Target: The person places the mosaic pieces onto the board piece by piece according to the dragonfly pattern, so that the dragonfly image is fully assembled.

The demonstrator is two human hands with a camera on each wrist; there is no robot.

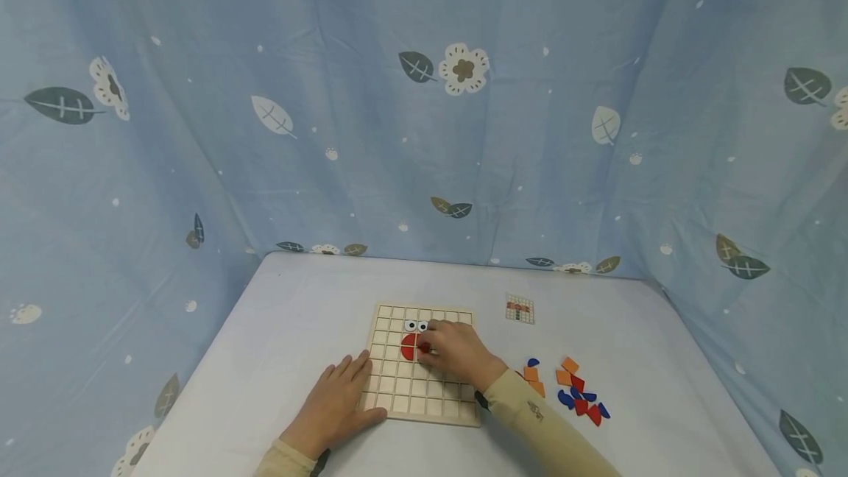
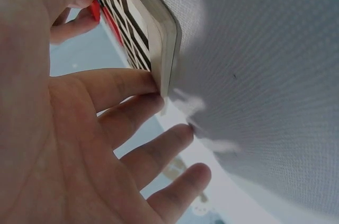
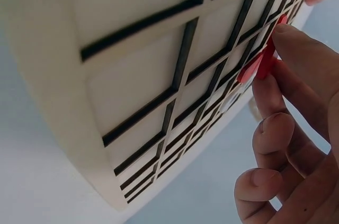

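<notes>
A wooden grid board (image 1: pixel 400 387) lies on the white table. My right hand (image 1: pixel 460 350) is over its upper middle and pinches a flat red piece (image 3: pixel 270 52) between thumb and fingers, tilted close over the grid in the right wrist view. Beside it, red quarter-round pieces (image 1: pixel 408 348) sit in the squares, below two white eye pieces (image 1: pixel 411 325) with dark dots. My left hand (image 1: pixel 334 400) lies at the board's left edge, fingers spread and fairly straight. In the left wrist view, two of its fingertips (image 2: pixel 151 81) touch the board's rim.
Right of the board lie several loose orange squares (image 1: pixel 570 366), blue half-round pieces (image 1: pixel 565 399) and red pieces (image 1: pixel 594 415). Partly behind the right sleeve (image 1: pixel 530 418) are more pieces. A small pattern card (image 1: pixel 520 308) lies farther back. A blue leaf-print curtain (image 1: pixel 371 168) surrounds the table.
</notes>
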